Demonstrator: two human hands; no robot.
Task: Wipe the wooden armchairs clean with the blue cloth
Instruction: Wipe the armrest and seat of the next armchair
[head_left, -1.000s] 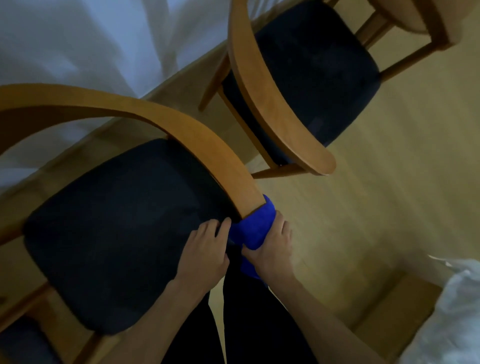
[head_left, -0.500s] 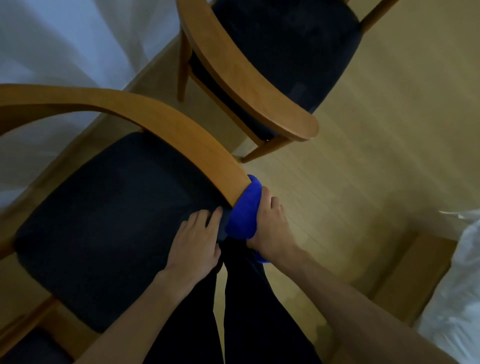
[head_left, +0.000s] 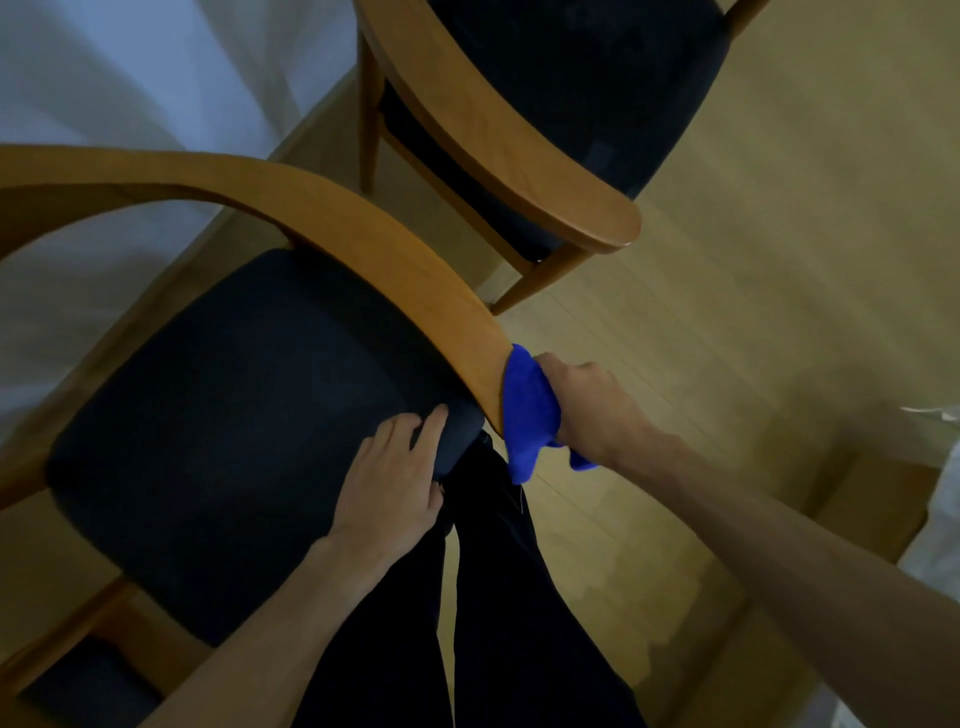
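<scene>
At armrest end (head_left: 488, 374), blue cloth (head_left: 527, 410) now lower.

Pale wood-plank floor (head_left: 753, 291) fills the frame from 12 to 5 o'clock. A sheer white curtain (head_left: 145, 78) hangs at 10 o'clock, faintly lit. White bedding (head_left: 935, 535) edges in at 4 o'clock. The light is dim.

Left hand (head_left: 392, 480) flat, fingers extended, resting on seat cushion (head_left: 218, 441) near its front corner. Right hand (head_left: 589, 410) gripping blue cloth (head_left: 524, 410) beside same corner; forearms bare.
</scene>
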